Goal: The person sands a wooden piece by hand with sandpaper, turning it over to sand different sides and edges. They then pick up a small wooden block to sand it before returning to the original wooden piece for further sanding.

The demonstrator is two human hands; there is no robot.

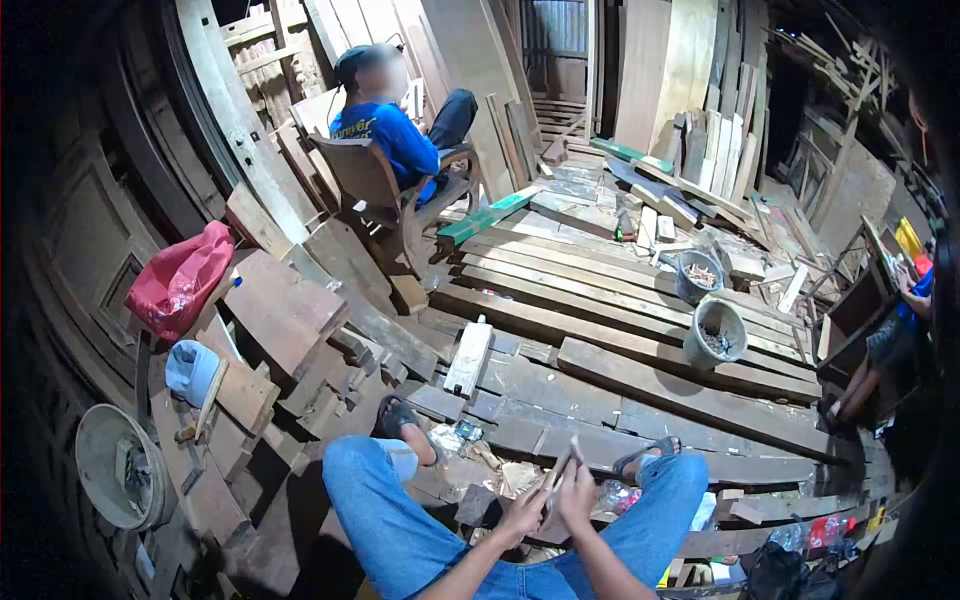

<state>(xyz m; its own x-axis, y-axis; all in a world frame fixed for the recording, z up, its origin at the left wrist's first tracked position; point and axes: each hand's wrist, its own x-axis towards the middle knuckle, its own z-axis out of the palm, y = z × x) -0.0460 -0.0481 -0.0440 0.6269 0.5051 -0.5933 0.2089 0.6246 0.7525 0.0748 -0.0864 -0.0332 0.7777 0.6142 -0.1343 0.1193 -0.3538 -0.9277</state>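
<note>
Between my knees, my left hand [524, 514] and my right hand [575, 494] are close together, both closed. A slim, light-brown wooden piece [557, 471] runs up from my left hand towards the top of my right hand. My right fingers press against its upper part, where a thin flat edge sticks up; I cannot make out whether that is a second piece. Below the hands, wood scraps [515, 476] and plastic litter lie between my sandalled feet.
Long planks [640, 345] lie in rows ahead, with two buckets [716, 333] on them. A wooden block [467, 357] lies nearer. At left are stacked boards, a red bag [180, 280] and a large bucket [120, 467]. One person [392, 140] sits on a chair; another is at the right edge.
</note>
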